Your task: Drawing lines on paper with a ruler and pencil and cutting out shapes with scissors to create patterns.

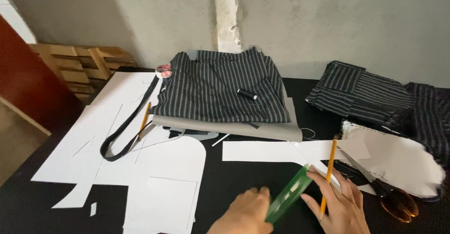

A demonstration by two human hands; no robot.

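Green ruler (289, 193) held between left hand (243, 213), right hand (338, 201) gripping pencil (327, 175)

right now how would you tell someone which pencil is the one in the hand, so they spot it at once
Start at the black table and go to its near right edge, where the right hand rests beside orange-handled scissors. The pencil stands steeply between its fingers. The other pencil lies far left on white paper by a dark strap.
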